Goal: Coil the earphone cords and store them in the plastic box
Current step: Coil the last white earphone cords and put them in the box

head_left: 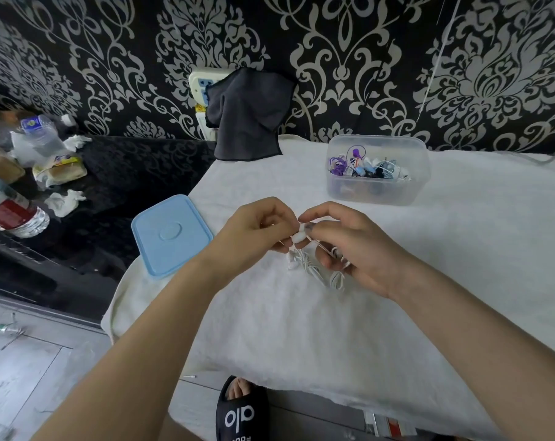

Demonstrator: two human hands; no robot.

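Head view: both hands working a white earphone cord (314,268) just above the white cloth (397,313).

Thin, light and limp, the cord will likely flop and tangle unless kept taut, so the safest hold looks to be at the earbud end and along the strand, not on the loose loops hanging below. The left hand (257,230) pinches the cord near a white earbud (300,237), fingers curled on it; the right hand (349,246) pinches the same strand close by, with loops draped under its fingers. The two hands nearly touch. Farther back on the cloth stands the plastic box (378,192), open, already holding coloured earphones. Its blue lid (169,233) lies at the cloth's left edge, well apart from the box.
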